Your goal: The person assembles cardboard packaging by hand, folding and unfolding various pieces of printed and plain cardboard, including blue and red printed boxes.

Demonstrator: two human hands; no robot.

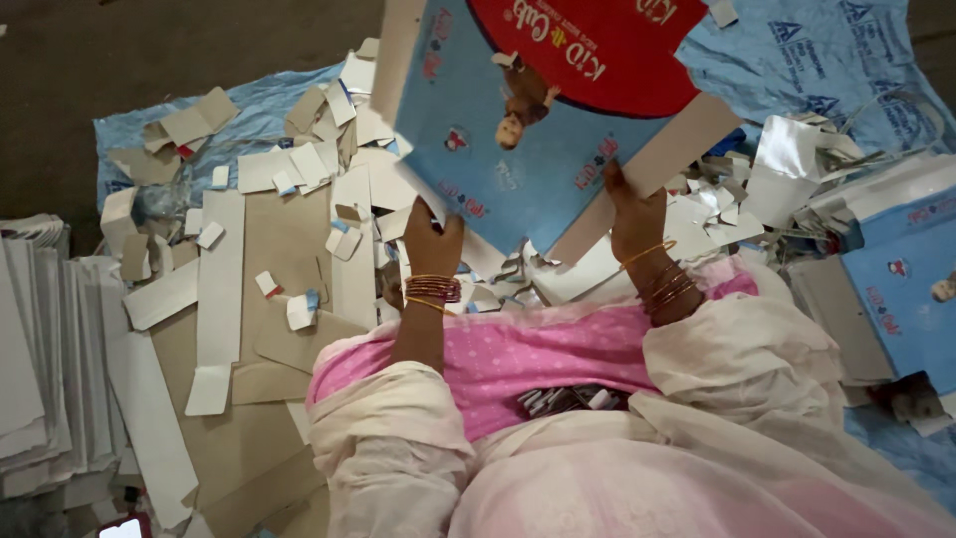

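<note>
The person holds a large flat sheet of printed cardboard (528, 149) with both hands. The sheet is thin and stiff; its face is light blue with a big red rounded shape near the top and a small picture of a doll in the middle. Plain grey-white flaps stick out at its edges. It is lifted in front of the person, above the lap, and its long axis runs from the lower left toward the upper right, so the sheet is tilted.

The left hand (433, 244) is closed on the lower left edge of the sheet, fingers behind and thumb in front. The right hand (635, 214) grips the lower right edge, beside a pale flap. Both wrists wear thin metal bangles.

On the floor lies a blue plastic tarp (836, 60), a little wrinkled. On it, to the left, many cardboard offcuts (289, 249) are spread: long strips, small squares, brown and white pieces. At the far left stands a stack of flat grey sheets (45, 349). At the right, another printed blue sheet (906, 289) lies near crumpled scraps.
</note>
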